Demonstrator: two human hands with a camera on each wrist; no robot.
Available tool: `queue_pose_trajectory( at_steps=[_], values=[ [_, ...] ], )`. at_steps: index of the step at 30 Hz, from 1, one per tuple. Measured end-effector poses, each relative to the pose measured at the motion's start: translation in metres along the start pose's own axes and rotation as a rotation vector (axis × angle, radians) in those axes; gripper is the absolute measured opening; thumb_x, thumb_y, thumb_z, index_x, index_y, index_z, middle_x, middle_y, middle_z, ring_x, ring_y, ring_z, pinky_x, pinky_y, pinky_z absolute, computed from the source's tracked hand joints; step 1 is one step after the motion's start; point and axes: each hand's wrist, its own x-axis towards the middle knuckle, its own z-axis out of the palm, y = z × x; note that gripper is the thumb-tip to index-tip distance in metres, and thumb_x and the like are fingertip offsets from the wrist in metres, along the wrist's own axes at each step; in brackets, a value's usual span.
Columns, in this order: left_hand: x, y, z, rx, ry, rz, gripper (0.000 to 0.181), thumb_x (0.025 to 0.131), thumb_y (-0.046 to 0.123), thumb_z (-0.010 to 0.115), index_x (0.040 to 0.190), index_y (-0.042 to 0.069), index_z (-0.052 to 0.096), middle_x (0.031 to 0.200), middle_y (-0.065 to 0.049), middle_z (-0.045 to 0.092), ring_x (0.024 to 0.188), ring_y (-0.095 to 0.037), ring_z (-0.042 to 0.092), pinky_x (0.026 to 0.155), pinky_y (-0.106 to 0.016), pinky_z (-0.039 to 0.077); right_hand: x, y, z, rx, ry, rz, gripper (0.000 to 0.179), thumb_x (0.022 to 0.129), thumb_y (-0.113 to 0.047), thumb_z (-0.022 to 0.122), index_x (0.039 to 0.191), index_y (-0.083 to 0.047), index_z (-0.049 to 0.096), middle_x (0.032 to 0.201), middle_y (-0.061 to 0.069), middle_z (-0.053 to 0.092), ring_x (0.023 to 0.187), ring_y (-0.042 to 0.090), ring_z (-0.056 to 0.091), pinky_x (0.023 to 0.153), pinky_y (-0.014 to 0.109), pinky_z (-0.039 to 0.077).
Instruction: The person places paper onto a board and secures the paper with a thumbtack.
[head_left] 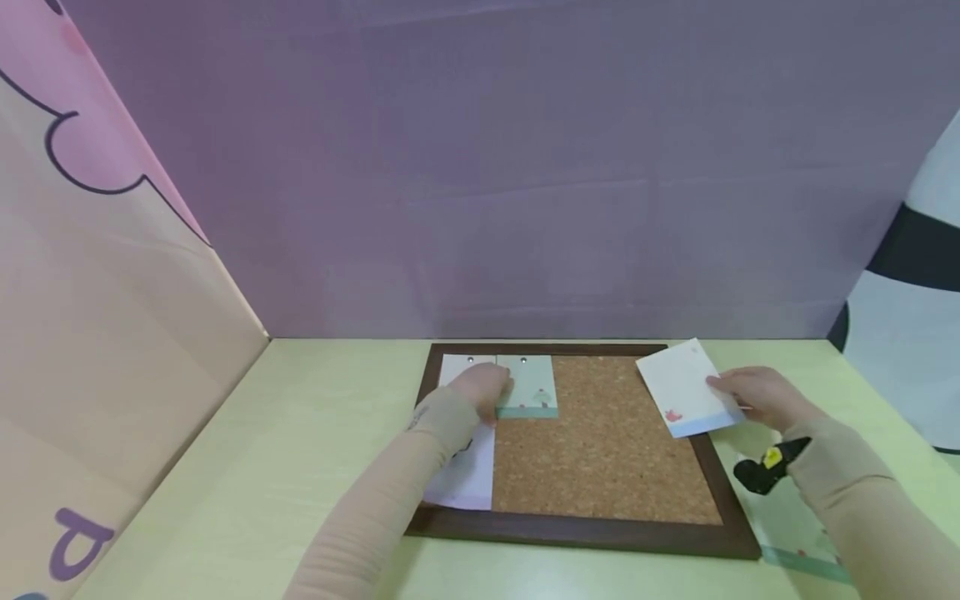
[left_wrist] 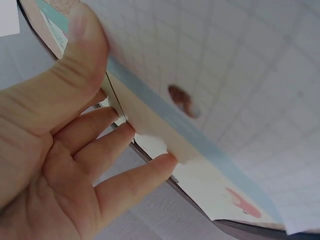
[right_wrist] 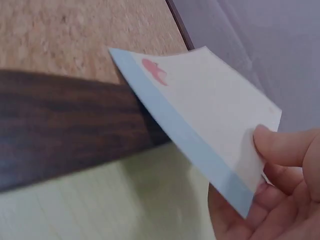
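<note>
The left hand (left_wrist: 62, 160) is held with fingers spread and fingertips (left_wrist: 167, 162) set against a cream strip (left_wrist: 195, 182) marked by a red figure (left_wrist: 243, 202). The strip is bordered by a blue band (left_wrist: 200, 135), then a gridded sheet (left_wrist: 245, 75) bearing a brown spot (left_wrist: 181, 100). Beyond, a dark frame (left_wrist: 250, 231) and a green note (left_wrist: 55, 20) are glimpsed.

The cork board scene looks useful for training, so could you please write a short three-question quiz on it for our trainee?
1. Which hand holds the tilted blue-edged note?
2. What colour is the frame around the cork: (a) white, (b) dark brown or (c) green?
3. In the head view, look at the green-edged note on the cork. True or false: it touches the right side of the frame.

Key:
1. The right hand.
2. (b).
3. False; bare cork lies between them.
</note>
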Motion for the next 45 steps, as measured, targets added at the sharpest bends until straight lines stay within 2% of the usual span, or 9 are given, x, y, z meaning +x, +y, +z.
queue_pose_trajectory(
  at_steps=[2,4,8,11,13,18,30,38,45],
  values=[
    [0.000,0.000,0.000,-0.002,0.001,-0.002,0.034,0.064,0.009,0.084,0.091,0.012,0.063,0.092,0.000,0.063,0.088,-0.016,0.058,0.086,-0.028,0.049,0.000,-0.003,0.002,-0.006,-0.028,0.015,0.068,0.098,-0.032,0.046,0.135,0.021,0.026,0.138,0.039,0.026,0.123,0.047,0.039,0.101,0.054,0.039],
    [0.001,0.000,0.000,-0.001,0.002,-0.003,0.033,0.064,0.010,0.084,0.090,0.012,0.063,0.090,0.001,0.062,0.087,-0.015,0.057,0.085,-0.027,0.050,0.000,-0.006,0.004,-0.007,-0.050,0.021,0.068,0.098,-0.034,0.046,0.136,0.020,0.027,0.141,0.038,0.023,0.127,0.049,0.031,0.103,0.055,0.036],
    [0.002,0.000,0.001,0.005,0.002,0.003,0.033,0.064,0.010,0.084,0.090,0.013,0.063,0.090,0.001,0.062,0.087,-0.015,0.057,0.085,-0.027,0.049,-0.001,-0.009,0.009,-0.026,-0.052,-0.014,0.065,0.096,-0.032,0.051,0.133,0.018,0.035,0.100,0.019,0.055,0.091,0.024,0.052,0.080,0.033,0.049],
    [0.002,0.000,0.001,-0.007,0.001,-0.001,0.033,0.064,0.008,0.084,0.088,0.012,0.063,0.088,0.001,0.061,0.085,-0.016,0.057,0.084,-0.027,0.050,-0.001,-0.009,0.015,-0.022,-0.058,-0.091,0.053,0.095,-0.027,0.055,0.123,0.017,0.047,0.072,-0.008,0.051,0.064,0.004,0.046,0.060,0.021,0.044],
    [0.001,0.001,0.000,-0.017,0.003,-0.007,0.033,0.063,0.007,0.084,0.087,0.012,0.062,0.086,0.001,0.061,0.085,-0.016,0.057,0.084,-0.027,0.050,-0.002,-0.011,0.018,-0.015,-0.080,-0.129,0.041,0.095,-0.024,0.056,0.113,0.013,0.056,0.066,-0.011,0.053,0.059,0.000,0.047,0.057,0.019,0.045],
    [0.000,0.000,0.001,-0.034,0.009,-0.013,0.034,0.063,0.006,0.084,0.089,0.012,0.062,0.086,0.001,0.060,0.084,-0.015,0.056,0.084,-0.027,0.050,-0.002,-0.016,0.028,-0.044,-0.115,-0.161,0.027,0.095,-0.020,0.056,0.099,0.005,0.063,0.066,-0.009,0.058,0.062,0.002,0.051,0.059,0.019,0.049],
    [0.000,0.001,0.001,-0.049,-0.002,-0.016,0.032,0.064,0.004,0.083,0.087,0.012,0.062,0.085,0.003,0.059,0.082,-0.013,0.055,0.082,-0.025,0.049,-0.011,-0.035,0.077,-0.108,-0.191,-0.138,0.019,0.090,-0.011,0.062,0.073,-0.007,0.054,0.062,-0.003,0.057,0.060,0.007,0.055,0.055,0.022,0.050],
    [0.002,0.003,-0.001,-0.043,0.000,0.018,0.028,0.063,0.006,0.084,0.079,0.013,0.061,0.081,0.003,0.058,0.077,-0.013,0.053,0.075,-0.023,0.048,-0.020,-0.046,0.092,-0.068,-0.282,-0.122,0.021,0.091,-0.009,0.060,0.072,-0.008,0.050,0.064,-0.001,0.062,0.060,0.006,0.060,0.056,0.021,0.052],
    [-0.001,0.004,-0.001,-0.020,0.009,0.019,0.029,0.065,0.006,0.083,0.087,0.011,0.064,0.085,0.003,0.060,0.081,-0.013,0.054,0.080,-0.024,0.049,-0.024,-0.052,0.107,-0.089,-0.292,-0.121,0.019,0.089,-0.010,0.063,0.072,-0.007,0.055,0.063,-0.002,0.061,0.060,0.006,0.058,0.056,0.021,0.051]
  ],
)
